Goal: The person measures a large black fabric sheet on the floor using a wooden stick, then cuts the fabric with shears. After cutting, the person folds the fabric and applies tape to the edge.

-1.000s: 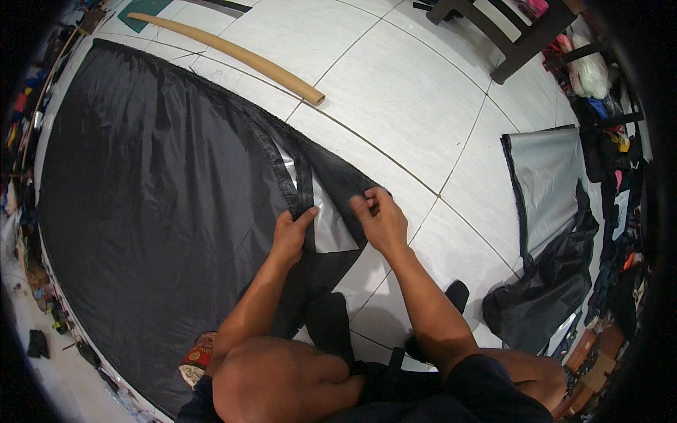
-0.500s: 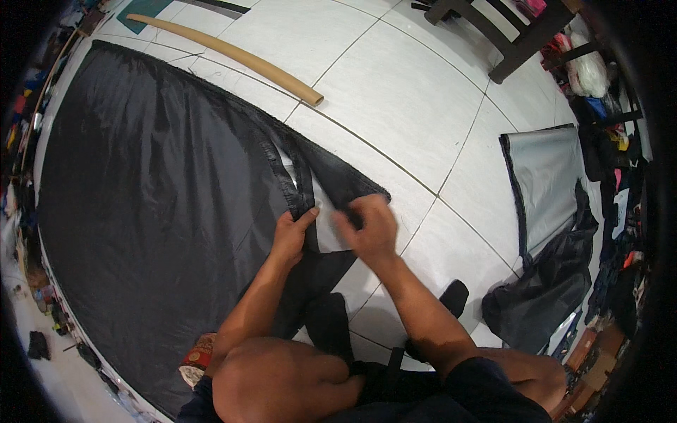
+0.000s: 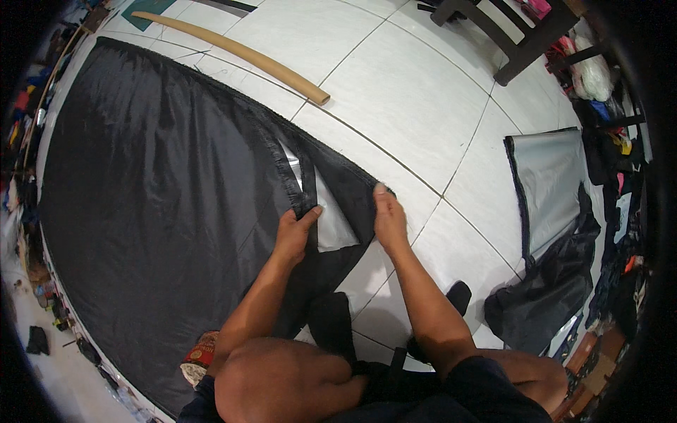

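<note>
A large sheet of black fabric with a silver underside is spread over the floor to my left. My left hand pinches a folded, frayed strip of its edge between thumb and fingers. At the right-hand corner of the sheet, my right hand grips the black edge, its fingertips partly hidden by the cloth. Between the two hands a layer is turned back, so a triangle of silver shows.
A long tan cardboard tube lies beyond the fabric. On the right is another silver-and-black cloth piece, near a dark wooden chair. A red can-like container is beside my left knee. Assorted items line both sides.
My right hand has shifted a little right and outward to the fabric's corner, opening the layer and baring more silver. My left hand keeps its hold.
</note>
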The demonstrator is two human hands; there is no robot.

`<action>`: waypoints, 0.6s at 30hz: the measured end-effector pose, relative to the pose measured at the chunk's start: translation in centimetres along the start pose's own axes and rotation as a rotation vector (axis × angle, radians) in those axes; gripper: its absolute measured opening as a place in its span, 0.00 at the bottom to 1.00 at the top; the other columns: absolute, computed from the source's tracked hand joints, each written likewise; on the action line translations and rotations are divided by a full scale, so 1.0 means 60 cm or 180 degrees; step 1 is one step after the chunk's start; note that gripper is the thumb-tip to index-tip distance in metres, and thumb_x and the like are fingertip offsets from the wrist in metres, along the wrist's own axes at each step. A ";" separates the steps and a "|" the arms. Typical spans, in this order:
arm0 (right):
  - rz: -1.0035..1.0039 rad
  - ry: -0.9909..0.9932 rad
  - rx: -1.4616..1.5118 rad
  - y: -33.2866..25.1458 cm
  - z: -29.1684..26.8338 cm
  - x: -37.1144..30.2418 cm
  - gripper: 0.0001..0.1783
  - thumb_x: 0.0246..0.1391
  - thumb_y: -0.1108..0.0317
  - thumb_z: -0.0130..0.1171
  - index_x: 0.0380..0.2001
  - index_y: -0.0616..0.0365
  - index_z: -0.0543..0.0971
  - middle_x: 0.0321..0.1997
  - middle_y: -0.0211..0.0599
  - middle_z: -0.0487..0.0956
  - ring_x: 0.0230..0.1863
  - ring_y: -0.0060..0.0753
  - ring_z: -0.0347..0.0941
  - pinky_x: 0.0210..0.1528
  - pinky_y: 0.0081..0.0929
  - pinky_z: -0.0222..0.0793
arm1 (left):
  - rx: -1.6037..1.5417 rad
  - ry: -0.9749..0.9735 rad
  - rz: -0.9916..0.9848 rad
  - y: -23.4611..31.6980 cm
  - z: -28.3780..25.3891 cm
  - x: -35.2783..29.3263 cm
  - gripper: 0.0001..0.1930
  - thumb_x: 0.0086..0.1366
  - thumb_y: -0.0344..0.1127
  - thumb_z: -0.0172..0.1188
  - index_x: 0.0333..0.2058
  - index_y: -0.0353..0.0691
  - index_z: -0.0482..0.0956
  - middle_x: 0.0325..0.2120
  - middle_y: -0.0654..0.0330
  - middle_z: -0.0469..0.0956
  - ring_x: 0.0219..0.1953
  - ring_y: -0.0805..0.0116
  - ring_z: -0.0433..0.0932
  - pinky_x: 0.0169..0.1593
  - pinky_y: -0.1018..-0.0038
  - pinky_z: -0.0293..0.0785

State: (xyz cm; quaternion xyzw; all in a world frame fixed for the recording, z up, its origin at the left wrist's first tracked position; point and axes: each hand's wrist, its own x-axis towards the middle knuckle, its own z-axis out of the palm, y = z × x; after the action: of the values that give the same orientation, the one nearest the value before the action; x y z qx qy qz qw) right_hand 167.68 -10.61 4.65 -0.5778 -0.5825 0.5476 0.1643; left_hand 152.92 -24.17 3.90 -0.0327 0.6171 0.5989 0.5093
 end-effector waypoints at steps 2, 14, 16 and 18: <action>-0.0728 0.0100 -0.0659 -0.011 0.003 -0.026 0.21 0.60 0.50 0.61 0.44 0.57 0.79 0.35 0.45 0.81 0.40 0.42 0.78 0.43 0.37 0.72 | 0.0000 0.0004 -0.0004 -0.006 -0.016 0.006 0.09 0.64 0.34 0.66 0.39 0.36 0.80 0.35 0.63 0.81 0.34 0.73 0.78 0.41 0.73 0.74; -0.2606 0.0093 -0.1435 -0.015 0.029 -0.051 0.12 0.52 0.64 0.68 0.35 0.58 0.79 0.31 0.38 0.78 0.36 0.44 0.76 0.41 0.38 0.70 | -0.0140 -0.0164 -0.0087 -0.008 -0.017 0.008 0.08 0.64 0.35 0.65 0.37 0.38 0.80 0.32 0.64 0.81 0.32 0.74 0.78 0.39 0.74 0.73; -0.2519 -0.0417 -0.1694 -0.020 0.047 -0.064 0.10 0.52 0.63 0.68 0.31 0.57 0.80 0.31 0.38 0.79 0.36 0.44 0.77 0.42 0.38 0.70 | -0.0096 -0.0339 -0.0022 -0.015 -0.020 0.013 0.07 0.64 0.35 0.65 0.37 0.39 0.80 0.31 0.64 0.81 0.32 0.74 0.78 0.38 0.75 0.74; -0.2380 -0.0588 -0.1801 -0.004 0.058 -0.057 0.09 0.53 0.62 0.67 0.29 0.56 0.81 0.31 0.37 0.80 0.37 0.43 0.77 0.42 0.37 0.70 | 0.0083 -0.0531 0.0148 -0.011 -0.015 0.011 0.07 0.65 0.35 0.65 0.37 0.39 0.81 0.31 0.65 0.81 0.31 0.75 0.78 0.37 0.76 0.74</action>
State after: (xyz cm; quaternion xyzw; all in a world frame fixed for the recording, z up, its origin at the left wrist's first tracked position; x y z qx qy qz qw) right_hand 165.65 -15.04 5.13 -0.2995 -0.8888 0.3200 0.1338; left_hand 152.49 -24.71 2.81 0.0383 0.5809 0.6032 0.5452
